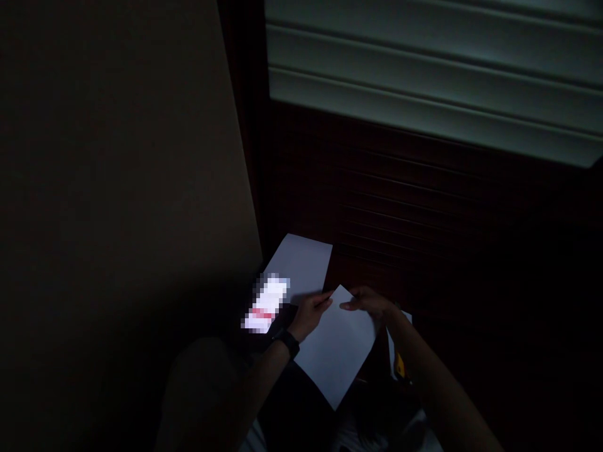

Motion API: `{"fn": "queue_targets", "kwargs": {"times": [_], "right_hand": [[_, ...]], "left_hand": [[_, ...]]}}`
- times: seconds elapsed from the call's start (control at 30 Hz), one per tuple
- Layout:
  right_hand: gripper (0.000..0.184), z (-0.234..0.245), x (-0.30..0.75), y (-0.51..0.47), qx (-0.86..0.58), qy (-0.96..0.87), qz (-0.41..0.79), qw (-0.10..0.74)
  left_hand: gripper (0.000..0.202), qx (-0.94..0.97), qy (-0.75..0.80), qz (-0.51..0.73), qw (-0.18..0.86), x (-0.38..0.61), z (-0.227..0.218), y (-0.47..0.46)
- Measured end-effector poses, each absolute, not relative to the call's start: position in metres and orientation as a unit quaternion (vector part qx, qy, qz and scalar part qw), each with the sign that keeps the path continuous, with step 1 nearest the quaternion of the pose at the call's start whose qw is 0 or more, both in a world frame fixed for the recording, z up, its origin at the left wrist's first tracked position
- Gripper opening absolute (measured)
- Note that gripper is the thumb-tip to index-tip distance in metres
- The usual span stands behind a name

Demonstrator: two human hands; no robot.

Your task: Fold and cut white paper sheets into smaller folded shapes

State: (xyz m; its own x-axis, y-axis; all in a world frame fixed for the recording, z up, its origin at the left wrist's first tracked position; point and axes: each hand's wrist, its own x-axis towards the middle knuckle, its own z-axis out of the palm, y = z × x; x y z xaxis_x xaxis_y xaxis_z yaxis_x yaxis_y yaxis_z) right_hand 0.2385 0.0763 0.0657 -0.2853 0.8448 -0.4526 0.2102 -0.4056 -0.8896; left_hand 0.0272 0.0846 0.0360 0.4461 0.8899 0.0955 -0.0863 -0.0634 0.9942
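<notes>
Held sheet (336,345): white, tilted, low in the middle of the view, with one corner pointing away toward the slats and another down toward the lap.
Left hand (308,316): fingers closed to a pinch on the far left edge, close to the far corner; wearing a black wristband (288,343).
Right hand (371,301): closed on the same sheet from the far right edge, thumb on top, remaining fingers partly hidden.
Second sheet (305,258): white, just beyond the left hand, partly covered by it.
Lit screen (264,306): blurred into blocks, overlapping the second sheet's left edge in view.
White item (407,317): beside the right forearm and partly behind it; too dark to tell whether box or paper.
Yellow-and-black object (400,365): against or inside the white item, unclear which.
Pale panel (117,157): filling the left, with its edge slanting down toward the second sheet.
Light slats (424,81): across the top right, well apart from both hands.
Room for moving: tight on the left beside the screen, wider on the right, though deep in shadow.
</notes>
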Motion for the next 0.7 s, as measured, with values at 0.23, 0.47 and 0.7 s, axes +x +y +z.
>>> {"fn": "queue_targets", "kwargs": {"times": [0.23, 0.47, 0.7], "right_hand": [[0.049, 0.065, 0.24, 0.074, -0.553, -0.472, 0.635, 0.261], [0.048, 0.048, 0.239, 0.075, -0.595, -0.461, 0.588, 0.295], [0.044, 0.047, 0.239, 0.076, -0.602, -0.458, 0.579, 0.304]], "left_hand": [[0.04, 0.627, 0.32, 0.376, 0.602, 0.027, 0.029, 0.088], [0.037, 0.648, 0.343, 0.395, 0.553, 0.03, 0.027, 0.083], [0.037, 0.65, 0.348, 0.402, 0.543, 0.032, 0.032, 0.082]]}}
